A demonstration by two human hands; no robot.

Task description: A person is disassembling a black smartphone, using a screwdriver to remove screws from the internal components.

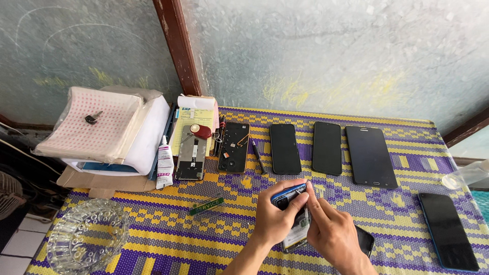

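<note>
Head view: woven yellow-purple mat (pixel 153 239) covers the table so parts stay put; spare phones (pixel 326 147) are lined up along the back. Left hand (pixel 275 219) grips the blue-edged phone (pixel 293 211) above the mat near the front edge, steadying it, while right hand (pixel 333 234) pinches at its open back.

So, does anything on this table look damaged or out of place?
Yes. Two phones near the notepad lie opened, with their insides showing. The blue phone in the left hand also looks opened. The three dark phones lie in a neat row.
</note>
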